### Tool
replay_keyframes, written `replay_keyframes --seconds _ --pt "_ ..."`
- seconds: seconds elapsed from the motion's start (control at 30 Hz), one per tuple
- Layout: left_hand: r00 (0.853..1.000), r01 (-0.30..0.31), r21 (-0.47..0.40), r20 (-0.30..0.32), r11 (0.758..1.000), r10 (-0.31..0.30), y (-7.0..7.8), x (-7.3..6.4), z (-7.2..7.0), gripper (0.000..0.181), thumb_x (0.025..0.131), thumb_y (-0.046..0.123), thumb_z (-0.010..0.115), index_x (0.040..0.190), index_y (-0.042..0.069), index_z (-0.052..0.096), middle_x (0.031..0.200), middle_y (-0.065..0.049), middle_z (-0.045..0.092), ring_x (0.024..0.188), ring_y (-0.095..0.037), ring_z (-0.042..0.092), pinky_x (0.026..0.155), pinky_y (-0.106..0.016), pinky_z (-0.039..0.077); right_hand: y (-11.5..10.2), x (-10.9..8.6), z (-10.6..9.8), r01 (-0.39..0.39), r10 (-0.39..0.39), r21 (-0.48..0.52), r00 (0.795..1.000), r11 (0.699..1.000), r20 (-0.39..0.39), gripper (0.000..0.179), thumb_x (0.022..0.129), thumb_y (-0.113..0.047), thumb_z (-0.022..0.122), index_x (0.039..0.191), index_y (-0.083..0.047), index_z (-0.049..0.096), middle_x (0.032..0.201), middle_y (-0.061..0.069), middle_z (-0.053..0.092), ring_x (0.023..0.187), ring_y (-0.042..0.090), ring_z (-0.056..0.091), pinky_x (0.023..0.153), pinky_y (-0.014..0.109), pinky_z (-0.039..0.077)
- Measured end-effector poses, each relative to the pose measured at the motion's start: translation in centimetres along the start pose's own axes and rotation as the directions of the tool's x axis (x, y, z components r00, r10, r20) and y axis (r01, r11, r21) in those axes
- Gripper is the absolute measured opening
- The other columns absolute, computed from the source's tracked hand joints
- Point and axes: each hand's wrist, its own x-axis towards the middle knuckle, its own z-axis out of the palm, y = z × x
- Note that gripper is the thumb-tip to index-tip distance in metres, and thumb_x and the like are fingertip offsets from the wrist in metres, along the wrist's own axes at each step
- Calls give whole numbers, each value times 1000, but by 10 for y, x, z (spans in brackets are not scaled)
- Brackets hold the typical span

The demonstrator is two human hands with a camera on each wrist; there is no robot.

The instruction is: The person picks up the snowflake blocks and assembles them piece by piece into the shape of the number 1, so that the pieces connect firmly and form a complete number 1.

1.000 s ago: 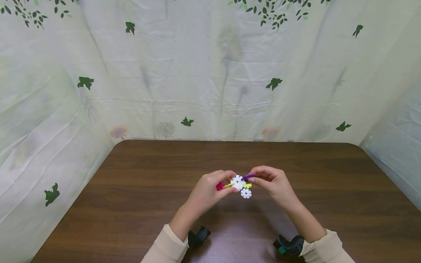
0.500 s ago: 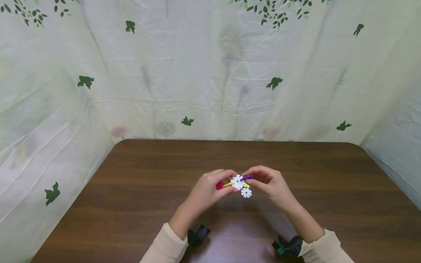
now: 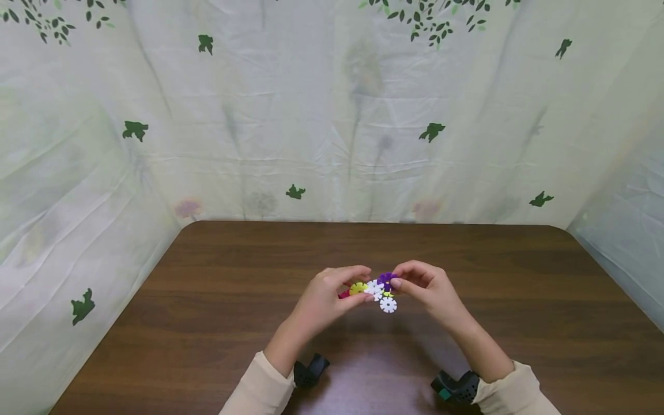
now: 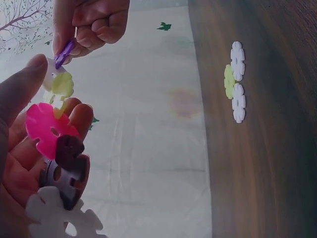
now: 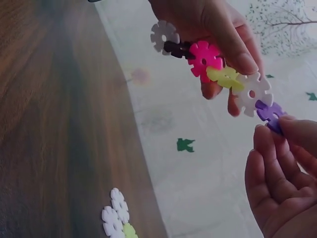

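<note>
My left hand (image 3: 328, 295) holds a chain of notched plastic snowflake discs, its thumb and fingertips pinching the white disc (image 5: 253, 94) at the right end. Along the chain come a yellow disc (image 5: 224, 77), a pink disc (image 5: 203, 59), a black disc (image 5: 177, 48) and another white disc (image 5: 162, 32). Between thumb and index finger, my right hand (image 3: 433, 288) pinches a purple disc (image 5: 270, 115), whose edge meets the rim of that pinched white disc. In the left wrist view the purple disc appears nearly edge-on.
On the brown table (image 3: 249, 323), beyond the hands, lie two white discs (image 4: 238, 59) and a yellow-green disc (image 4: 229, 82) grouped together. A pale printed curtain (image 3: 311, 115) hangs behind the table. Black wrist devices (image 3: 456, 387) sit below both hands.
The purple disc has turned from nearly edge-on to facing the head camera. The yellow disc in the chain has also turned its face up, while both hands stay nearly in place.
</note>
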Motion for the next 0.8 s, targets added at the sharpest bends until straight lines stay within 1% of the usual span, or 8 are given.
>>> replay_keyframes --seconds 0.1,0.23,0.3,0.43,0.5,0.57,0.7,0.8 --pt "1000 -7 -4 2 1000 7 0 0 0 42 71 21 77 108 7 62 98 0 65 87 -9 58 76 -23 46 1 0 2 -59 59 25 998 998 -5 13 83 -1 61 91 8 57 79 9 61 68 22 61 66 37 52" --pt "999 -41 47 9 998 41 0 1 0 42 71 24 77 107 8 63 97 2 65 89 -8 58 81 -29 43 2 0 5 -142 143 50 990 989 -16 18 84 -6 62 91 9 56 76 8 62 66 19 60 66 35 51" --pt "998 -63 75 10 995 62 0 1 0 42 70 25 77 106 7 63 96 2 65 86 -8 58 79 -31 42 3 0 7 -175 176 64 984 982 -11 20 84 -8 62 92 10 56 76 8 62 67 16 60 66 34 51" --pt "996 -87 95 17 992 86 1 1 2 42 70 23 77 106 7 63 93 1 64 77 -7 57 71 -27 45 3 -1 12 -227 228 104 974 968 2 23 85 -9 62 94 12 54 76 7 63 67 14 61 67 33 52" --pt "997 -82 100 20 992 80 1 1 3 42 70 22 77 107 8 62 92 0 64 74 -7 55 68 -25 45 3 -2 13 -243 244 127 970 962 1 24 86 -9 61 95 12 54 76 7 63 67 14 61 66 33 52" --pt "997 -69 93 25 993 67 2 1 4 41 71 20 77 108 8 62 93 0 63 75 -8 56 67 -24 45 3 -2 15 -252 254 149 967 956 1 23 86 -9 61 95 11 54 75 6 62 66 13 61 66 33 52" --pt "999 -32 74 35 997 29 4 0 6 36 74 20 74 107 10 62 94 2 62 79 -7 56 70 -21 45 3 -3 18 -243 244 188 970 952 21 22 86 -8 60 94 12 53 75 7 63 67 14 62 65 32 52" --pt "999 -19 52 36 998 17 4 0 7 32 76 20 72 105 10 63 93 4 61 81 -5 56 71 -20 46 3 -4 18 -234 232 202 972 951 33 21 86 -7 59 94 11 53 76 7 63 68 14 62 66 31 51"
